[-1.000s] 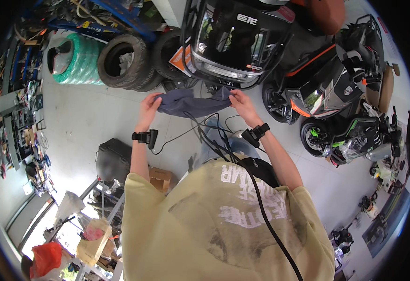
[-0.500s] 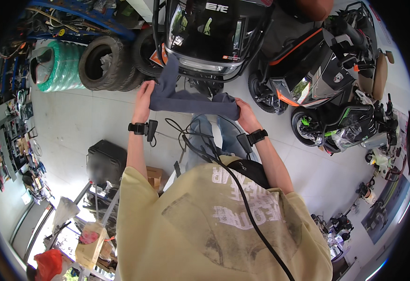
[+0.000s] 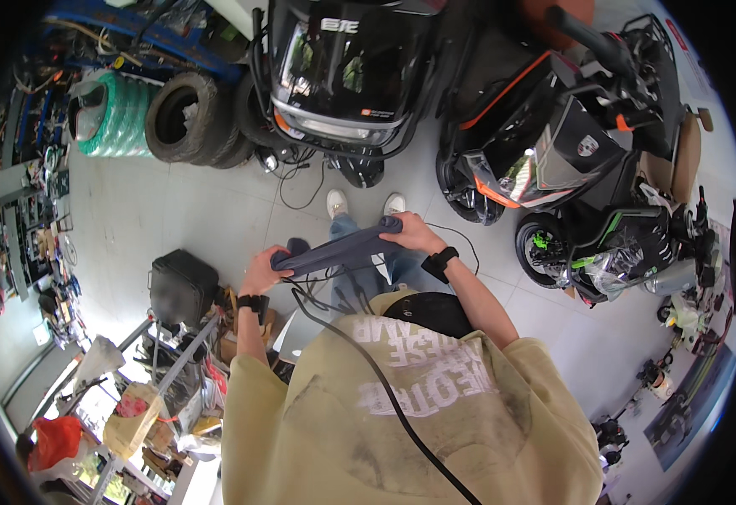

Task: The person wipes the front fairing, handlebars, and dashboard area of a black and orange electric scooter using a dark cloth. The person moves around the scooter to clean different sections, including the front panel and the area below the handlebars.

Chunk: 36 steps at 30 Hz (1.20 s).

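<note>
A dark grey-blue cloth (image 3: 334, 251) is stretched between my two hands, in front of my legs. Its left end is bunched in my left hand (image 3: 263, 271), whose fingers are closed round it. My right hand (image 3: 417, 235) grips the other end, which sits a little higher and is also gathered up. A small rolled part of the cloth sticks up near my left hand. Both wrists carry black straps with small devices. A black cable (image 3: 376, 379) runs down over my yellow-green shirt and passes under the cloth.
Ahead stands a black scooter (image 3: 343, 76) with a bar frame. Two more scooters, one with orange trim (image 3: 545, 151) and one with green (image 3: 620, 240), are at the right. Tyres (image 3: 179, 118) lie at the far left. A black case (image 3: 183, 286) stands left of me, near a cluttered metal rack (image 3: 170, 379).
Both hands have come down and nearer my body with the cloth. The cloth's upright flap has dropped and it is now pulled into a narrower strip. My shoes have come into view.
</note>
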Each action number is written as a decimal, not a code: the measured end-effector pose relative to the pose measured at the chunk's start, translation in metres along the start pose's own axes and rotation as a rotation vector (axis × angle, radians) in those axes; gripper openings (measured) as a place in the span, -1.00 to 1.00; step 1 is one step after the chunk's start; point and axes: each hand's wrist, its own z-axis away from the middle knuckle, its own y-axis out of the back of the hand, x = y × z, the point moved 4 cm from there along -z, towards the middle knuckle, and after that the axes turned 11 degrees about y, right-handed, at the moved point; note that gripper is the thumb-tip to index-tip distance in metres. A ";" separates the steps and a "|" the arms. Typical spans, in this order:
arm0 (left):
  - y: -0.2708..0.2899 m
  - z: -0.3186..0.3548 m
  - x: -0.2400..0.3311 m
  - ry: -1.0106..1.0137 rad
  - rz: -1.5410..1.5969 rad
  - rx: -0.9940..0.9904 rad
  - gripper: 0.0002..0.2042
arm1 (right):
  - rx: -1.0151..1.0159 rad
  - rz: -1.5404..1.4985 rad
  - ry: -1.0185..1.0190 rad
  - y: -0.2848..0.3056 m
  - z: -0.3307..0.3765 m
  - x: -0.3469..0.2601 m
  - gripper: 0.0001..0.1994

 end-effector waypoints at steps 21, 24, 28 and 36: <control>0.051 0.047 0.120 -0.304 -0.117 0.164 -0.46 | 0.424 -0.168 0.227 0.035 0.102 -0.044 -0.61; 0.054 0.052 0.141 -0.397 0.019 0.039 -0.47 | 0.495 -0.157 0.282 0.040 0.127 -0.058 -0.62; 0.059 0.074 0.178 -0.413 0.071 0.023 -0.50 | 0.629 -0.462 0.416 0.066 0.154 -0.087 -0.62; 0.035 0.113 0.269 -0.529 0.241 0.104 -0.63 | 0.844 -0.606 0.575 0.154 0.219 -0.106 -0.60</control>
